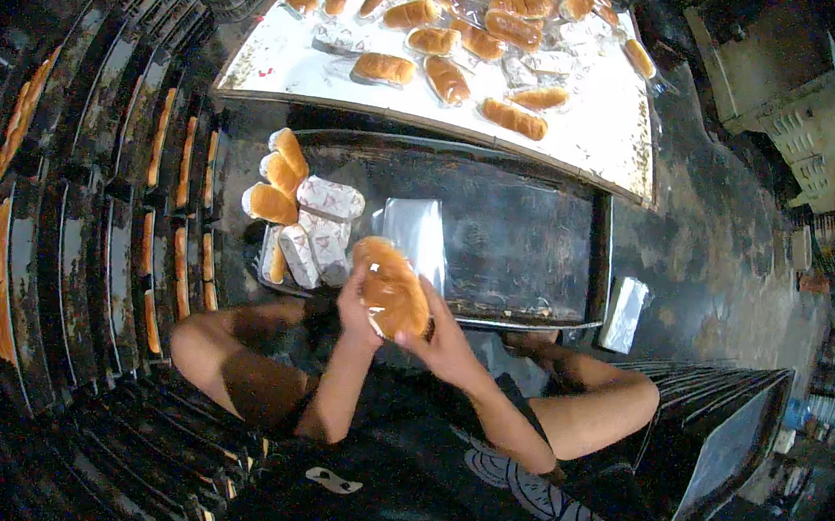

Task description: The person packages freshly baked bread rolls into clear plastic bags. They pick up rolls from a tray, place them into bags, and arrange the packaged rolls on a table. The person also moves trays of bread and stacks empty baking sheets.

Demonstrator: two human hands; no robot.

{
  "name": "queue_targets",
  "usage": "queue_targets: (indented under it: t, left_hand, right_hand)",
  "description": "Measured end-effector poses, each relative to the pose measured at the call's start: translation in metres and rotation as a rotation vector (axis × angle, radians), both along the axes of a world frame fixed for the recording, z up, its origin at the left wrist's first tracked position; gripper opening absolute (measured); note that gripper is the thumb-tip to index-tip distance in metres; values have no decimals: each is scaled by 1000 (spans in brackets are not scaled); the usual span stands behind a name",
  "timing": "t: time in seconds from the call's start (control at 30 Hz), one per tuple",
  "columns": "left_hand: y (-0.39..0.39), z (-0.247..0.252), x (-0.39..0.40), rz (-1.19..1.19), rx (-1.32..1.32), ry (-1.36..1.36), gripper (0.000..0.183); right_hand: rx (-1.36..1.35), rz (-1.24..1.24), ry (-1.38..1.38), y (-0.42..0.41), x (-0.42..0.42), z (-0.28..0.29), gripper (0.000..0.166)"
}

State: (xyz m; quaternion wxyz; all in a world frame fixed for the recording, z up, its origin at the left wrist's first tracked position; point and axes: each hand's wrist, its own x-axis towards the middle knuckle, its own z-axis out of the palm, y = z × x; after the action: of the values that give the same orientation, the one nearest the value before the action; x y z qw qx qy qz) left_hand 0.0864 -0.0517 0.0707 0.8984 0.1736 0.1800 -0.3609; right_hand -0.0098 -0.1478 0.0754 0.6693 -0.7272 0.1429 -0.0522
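Note:
Between my two hands is a glossy brown bread loaf [394,288], with shiny highlights like clear plastic film on its top. My left hand [359,307] grips its left side, and my right hand [444,338] holds the lower right side. Just beyond the loaf, a stack of clear plastic bags [416,234] lies on a dark metal baking tray [517,247]. At the tray's left end are several loaves in printed paper liners [329,198], some on their sides or turned over. A few golden loaves [272,203] there show their tops.
A white table [292,71] beyond the tray carries many plastic-wrapped loaves [383,69]. Racks of trays with bread [162,138] stand at left. Another packet of plastic bags [623,314] lies right of the tray. Upright metal trays [728,441] lean near my right knee.

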Motion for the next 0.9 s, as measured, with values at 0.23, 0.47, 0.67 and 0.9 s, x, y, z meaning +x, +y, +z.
queue_targets:
  t: [0.23,0.47,0.67,0.9]
  left_hand:
    - [-8,-28,-68,17,448,-265,39]
    - [62,-15,-7,-687,652,-567,46]
    - [142,10,77,-446,984,-848,44]
    - [150,2,92,-90,1031,-553,34]
  right_hand:
    - [-634,-36,429,-6,20,-12,45]
    - [-753,-552,-120,-94,139,71,38]
    - [-720,-409,701,-69,141,-107,63]
    - [-551,-563,1126,23,116,-178,81]
